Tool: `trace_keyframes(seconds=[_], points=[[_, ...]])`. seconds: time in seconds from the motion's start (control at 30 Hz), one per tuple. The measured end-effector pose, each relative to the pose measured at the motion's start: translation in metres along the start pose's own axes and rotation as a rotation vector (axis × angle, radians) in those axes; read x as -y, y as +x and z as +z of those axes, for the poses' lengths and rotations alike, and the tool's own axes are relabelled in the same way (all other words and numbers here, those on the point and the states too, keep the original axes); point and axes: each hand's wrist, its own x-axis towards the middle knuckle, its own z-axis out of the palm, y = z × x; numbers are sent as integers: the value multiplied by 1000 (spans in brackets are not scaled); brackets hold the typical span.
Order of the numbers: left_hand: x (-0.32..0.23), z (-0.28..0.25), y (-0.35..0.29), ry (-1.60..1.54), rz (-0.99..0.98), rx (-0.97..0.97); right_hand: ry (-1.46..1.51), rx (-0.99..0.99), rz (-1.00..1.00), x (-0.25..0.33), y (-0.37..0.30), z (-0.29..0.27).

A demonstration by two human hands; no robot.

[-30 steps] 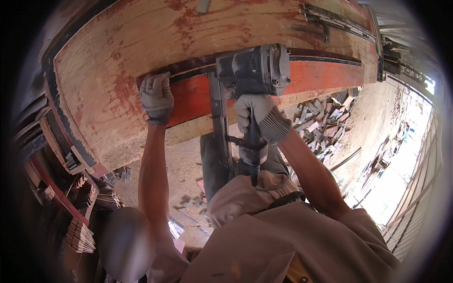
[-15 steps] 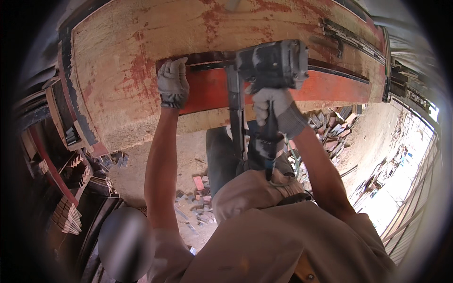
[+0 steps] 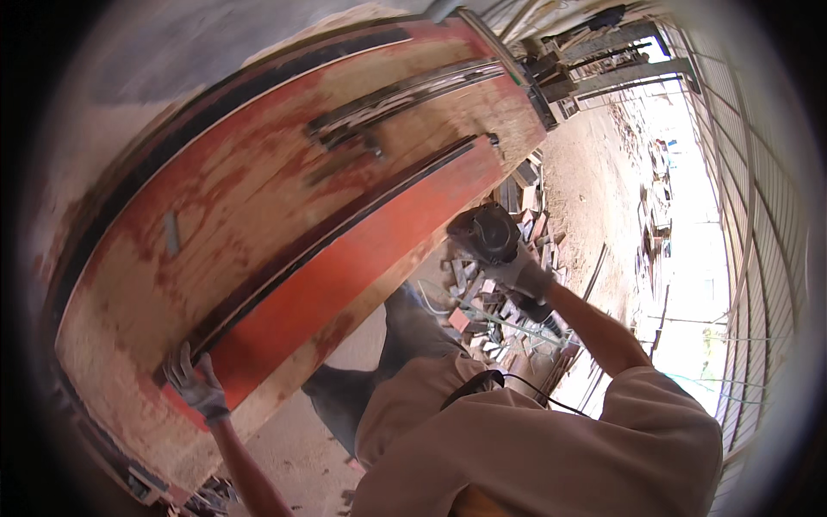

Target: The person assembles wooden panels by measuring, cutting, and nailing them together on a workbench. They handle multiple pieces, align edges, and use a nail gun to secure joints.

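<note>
A long red board (image 3: 345, 271) with a dark strip (image 3: 284, 274) along its far edge lies slantwise on a large worn wooden worktop (image 3: 258, 207). My gloved left hand (image 3: 196, 386) grips its near left end, fingers over the dark strip and thumb on the red side. Out past the worktop's near edge, my gloved right hand (image 3: 524, 274) is closed round the handle of a black nail gun (image 3: 488, 233). The gun is off the board, its head toward the worktop. The grip and the fingers round it are partly hidden.
Farther back on the worktop lie long dark metal-edged strips (image 3: 405, 99) and a small grey piece (image 3: 171, 233). Wood offcuts (image 3: 469, 293) litter the floor on the right, with a thin hose (image 3: 500, 317) among them. A ribbed wall (image 3: 745, 198) stands at the far right.
The nail gun has moved away from the board to the right, beyond the worktop's edge. My view has turned right; the left hand stays at the board's left end.
</note>
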Motion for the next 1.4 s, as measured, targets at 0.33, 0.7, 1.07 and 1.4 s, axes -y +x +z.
trace_keyframes(seconds=[0.33,0.7,1.07,1.4], points=[[-271,134,93,-46,-40,237,-452,-430,-192,-242,501,-230],[-286,155,95,87,-33,178,-690,-498,-242,-140,586,-197],[-282,141,91,-22,-231,199,1013,732,558,141,411,175],[-263,132,80,-307,-282,174,577,1156,-114,200,213,121]])
